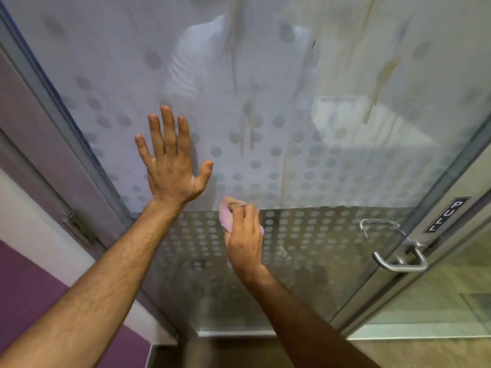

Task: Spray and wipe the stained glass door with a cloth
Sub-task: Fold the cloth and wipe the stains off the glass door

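A glass door (pixel 305 160) with a pattern of frosted dots fills the view, and brownish streaks run down its upper right part. My left hand (pixel 171 166) lies flat against the glass at centre left, fingers straight and spread. Lower and to the right, my right hand (pixel 243 232) grips a bunched pink cloth (pixel 225 217) and holds it against the glass. Only the cloth's edges show past the fingers. No spray bottle is in view.
A curved metal handle (pixel 398 264) sits on the door's right edge, beside a "PULL" sign (pixel 446 215). A hinge (pixel 79 229) and grey frame run down the left, next to a purple and white wall (pixel 34 282). A metal threshold (pixel 233 334) lies below.
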Action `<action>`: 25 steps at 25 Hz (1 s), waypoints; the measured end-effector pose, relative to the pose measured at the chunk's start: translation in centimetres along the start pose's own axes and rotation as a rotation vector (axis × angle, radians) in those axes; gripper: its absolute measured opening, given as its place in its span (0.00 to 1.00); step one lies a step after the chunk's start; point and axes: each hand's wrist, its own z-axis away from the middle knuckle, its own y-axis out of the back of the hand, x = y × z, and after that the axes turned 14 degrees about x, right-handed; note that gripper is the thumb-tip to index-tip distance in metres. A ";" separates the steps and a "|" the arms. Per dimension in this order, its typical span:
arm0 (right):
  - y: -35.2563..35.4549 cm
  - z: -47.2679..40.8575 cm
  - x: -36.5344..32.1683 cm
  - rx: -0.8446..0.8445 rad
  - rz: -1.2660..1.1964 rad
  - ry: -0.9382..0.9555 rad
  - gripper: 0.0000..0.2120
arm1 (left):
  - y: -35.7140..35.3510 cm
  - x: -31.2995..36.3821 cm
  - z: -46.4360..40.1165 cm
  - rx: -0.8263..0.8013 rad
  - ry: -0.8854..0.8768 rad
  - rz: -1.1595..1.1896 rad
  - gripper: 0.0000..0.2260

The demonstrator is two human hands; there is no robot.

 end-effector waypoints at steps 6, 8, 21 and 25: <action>3.3 -0.1 5.3 -0.402 0.149 0.461 0.10 | -0.2 -0.4 0.0 -0.010 -0.014 0.019 0.40; 5.7 0.2 8.4 -0.360 0.174 0.382 0.11 | -0.2 -0.4 0.1 -0.017 -0.011 0.017 0.40; 19.8 -17.0 13.4 0.638 -0.035 -0.524 0.12 | 0.6 -0.4 0.0 -0.106 0.007 0.011 0.42; 19.5 -15.8 13.5 0.617 -0.066 -0.558 0.18 | 0.4 -0.3 0.2 -0.081 0.009 0.014 0.41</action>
